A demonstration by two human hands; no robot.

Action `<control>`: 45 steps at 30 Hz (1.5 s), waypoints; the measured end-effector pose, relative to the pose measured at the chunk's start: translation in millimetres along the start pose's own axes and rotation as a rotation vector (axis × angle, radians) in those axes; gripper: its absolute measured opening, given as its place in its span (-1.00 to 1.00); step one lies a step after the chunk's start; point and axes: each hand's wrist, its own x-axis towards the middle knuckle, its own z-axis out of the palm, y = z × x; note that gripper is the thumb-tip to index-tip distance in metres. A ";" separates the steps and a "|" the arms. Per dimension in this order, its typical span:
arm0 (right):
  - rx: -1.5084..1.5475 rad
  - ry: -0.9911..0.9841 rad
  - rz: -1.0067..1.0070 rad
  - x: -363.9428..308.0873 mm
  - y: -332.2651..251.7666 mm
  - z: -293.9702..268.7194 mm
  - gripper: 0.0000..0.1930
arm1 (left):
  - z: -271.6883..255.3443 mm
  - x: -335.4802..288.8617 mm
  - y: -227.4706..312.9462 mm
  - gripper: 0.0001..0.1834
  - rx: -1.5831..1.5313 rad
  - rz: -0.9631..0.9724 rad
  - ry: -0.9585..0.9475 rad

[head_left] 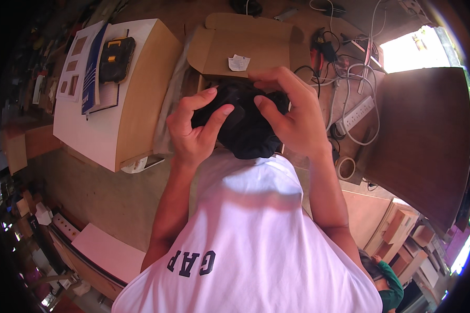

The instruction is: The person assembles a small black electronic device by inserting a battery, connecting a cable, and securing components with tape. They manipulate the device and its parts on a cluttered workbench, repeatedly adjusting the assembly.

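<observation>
Evidently, a black bundle [248, 128] is held between two bare hands, just beyond the hem of the white shirt [256, 224] and in front of an opened cardboard box [219, 47]. Its left side is gripped by the left hand [193, 125], with the thumb and forefinger set a little apart and their tips laid on the dark surface. Its right side is taken by the right hand [296, 116], the thumb pressed on top and the fingers curled toward the far edge; where those fingertips end cannot be told.

Folds and a rounded, slack outline are seen, so the bundle is judged to be soft, cloth-like and fairly light, likely to sag if held at one point only. Little slipping or breaking is to be expected from the cover, though whether anything hard is wrapped inside cannot be made out. It is probably best held by both sides, with the lower bulge supported and the folds gathered lightly, not squeezed.

Near the far edge of the bundle, a slip of paper [238, 63] is seen on the box. To the right, a power strip [357, 116] and a roll of tape [345, 168] are left well apart from it.
</observation>
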 end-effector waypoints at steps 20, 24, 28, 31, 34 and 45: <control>0.289 -0.106 0.065 -2.1 9.6 -8.8 -0.58 | 4.3 29.8 19.0 -0.49 0.047 0.367 -0.220; 0.374 -0.056 0.210 -17.9 -3.3 -10.6 -0.49 | -2.7 27.1 33.6 -0.40 0.055 0.363 -0.321; 0.482 0.012 0.135 -37.8 5.5 -12.6 -0.47 | 4.9 9.3 44.7 -0.35 -0.409 -0.216 -0.268; 0.457 0.032 0.067 -54.5 14.5 -17.6 -0.43 | -0.4 13.6 49.5 -0.32 -0.492 -0.628 -0.525; 0.446 0.030 0.095 -72.3 24.7 -11.7 -0.41 | 1.0 4.0 50.1 -0.38 -0.279 -0.446 -0.639; 0.275 -0.243 0.082 -82.9 27.6 -44.6 -0.21 | 16.5 -24.2 47.1 -0.32 -0.020 -0.103 -0.594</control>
